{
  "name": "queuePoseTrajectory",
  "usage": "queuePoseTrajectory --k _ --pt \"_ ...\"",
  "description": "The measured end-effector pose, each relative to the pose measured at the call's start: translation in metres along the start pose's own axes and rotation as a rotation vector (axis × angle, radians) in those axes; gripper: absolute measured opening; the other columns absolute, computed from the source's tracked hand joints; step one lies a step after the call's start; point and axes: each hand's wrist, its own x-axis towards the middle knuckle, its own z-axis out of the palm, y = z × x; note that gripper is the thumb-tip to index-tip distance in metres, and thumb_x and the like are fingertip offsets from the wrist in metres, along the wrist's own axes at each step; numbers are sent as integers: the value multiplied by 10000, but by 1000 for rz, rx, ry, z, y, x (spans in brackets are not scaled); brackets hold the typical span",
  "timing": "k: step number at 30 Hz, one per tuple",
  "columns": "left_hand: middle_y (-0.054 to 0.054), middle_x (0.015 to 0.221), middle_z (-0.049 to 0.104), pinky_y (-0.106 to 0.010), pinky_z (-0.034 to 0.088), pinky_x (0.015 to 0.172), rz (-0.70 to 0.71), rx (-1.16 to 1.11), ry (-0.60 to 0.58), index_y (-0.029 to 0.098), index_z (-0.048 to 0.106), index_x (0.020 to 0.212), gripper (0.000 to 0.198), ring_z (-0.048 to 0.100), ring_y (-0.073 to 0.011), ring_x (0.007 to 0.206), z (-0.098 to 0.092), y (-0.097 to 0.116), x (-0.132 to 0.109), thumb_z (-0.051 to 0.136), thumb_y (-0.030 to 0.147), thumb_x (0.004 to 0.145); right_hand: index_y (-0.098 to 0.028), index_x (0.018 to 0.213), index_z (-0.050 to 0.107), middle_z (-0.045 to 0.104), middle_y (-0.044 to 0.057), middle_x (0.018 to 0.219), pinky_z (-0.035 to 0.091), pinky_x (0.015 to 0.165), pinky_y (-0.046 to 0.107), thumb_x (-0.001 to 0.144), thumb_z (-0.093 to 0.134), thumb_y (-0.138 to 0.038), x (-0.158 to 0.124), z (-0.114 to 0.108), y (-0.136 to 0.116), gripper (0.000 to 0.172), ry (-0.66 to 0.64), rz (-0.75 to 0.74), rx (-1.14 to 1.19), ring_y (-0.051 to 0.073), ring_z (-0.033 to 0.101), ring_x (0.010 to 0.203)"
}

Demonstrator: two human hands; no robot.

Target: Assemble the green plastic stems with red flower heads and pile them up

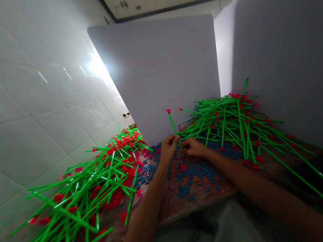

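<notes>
In the head view, my left hand (169, 145) pinches a thin green stick (173, 123) with a red suction-cup-like tip at its top. The stick stands nearly upright, leaning slightly left. At its lower end my right hand (193, 147) is closed, fingertips pressed together. Whatever sits between those fingertips is too small to make out. Small blue cylindrical pieces (196, 172) lie scattered on the worn table (184, 209) below and around both hands.
To the left is a large heap of green sticks with red tips (98, 180). Another such heap (226, 118) rises at the right, partly over blue pieces. Grey-white panels (168, 71) stand behind and at the right. A tiled wall (34, 110) runs along the left.
</notes>
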Motion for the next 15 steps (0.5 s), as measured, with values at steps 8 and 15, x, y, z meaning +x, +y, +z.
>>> queuePoseTrajectory --k 8,15 --pt "32 541 436 -205 322 532 6 33 41 155 535 624 363 412 -90 543 6 -5 -4 541 470 805 -140 525 488 336 -50 485 185 480 218 736 578 -296 1 -1 4 277 -30 -9 19 67 289 480" --pt "35 539 435 -201 321 533 15 62 31 159 523 609 363 412 -87 546 6 -8 -5 522 455 819 -133 538 524 352 -47 476 199 480 215 733 589 -293 -1 -1 1 261 -19 7 53 75 312 483"
